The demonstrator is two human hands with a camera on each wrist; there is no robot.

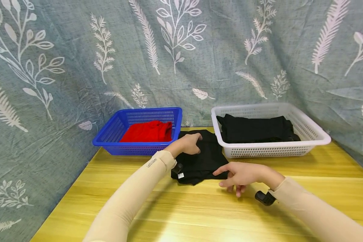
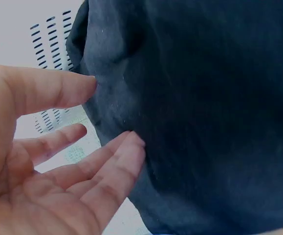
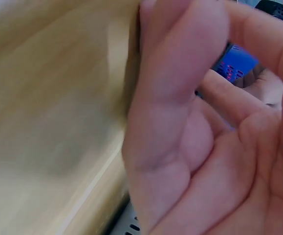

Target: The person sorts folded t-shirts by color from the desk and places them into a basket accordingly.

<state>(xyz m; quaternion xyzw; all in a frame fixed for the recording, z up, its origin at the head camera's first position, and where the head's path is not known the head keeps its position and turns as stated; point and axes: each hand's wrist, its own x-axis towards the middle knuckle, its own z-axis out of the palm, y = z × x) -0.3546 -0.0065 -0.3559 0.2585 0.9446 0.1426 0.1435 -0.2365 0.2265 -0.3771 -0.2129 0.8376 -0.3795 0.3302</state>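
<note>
A black cloth garment lies spread on the table between two baskets, a small white label showing at its front left corner. My left hand is over its upper left part. In the left wrist view the thumb and fingers are spread, with fingertips at the black fabric and no cloth gripped. My right hand hovers by the garment's front right corner, fingers loosely bent. No cloth shows in the right palm in the right wrist view, though the fingertips are partly hidden.
A blue basket with folded red cloth stands at the back left. At the back right is a white basket holding folded black cloth. A leaf-patterned curtain hangs behind the wooden table.
</note>
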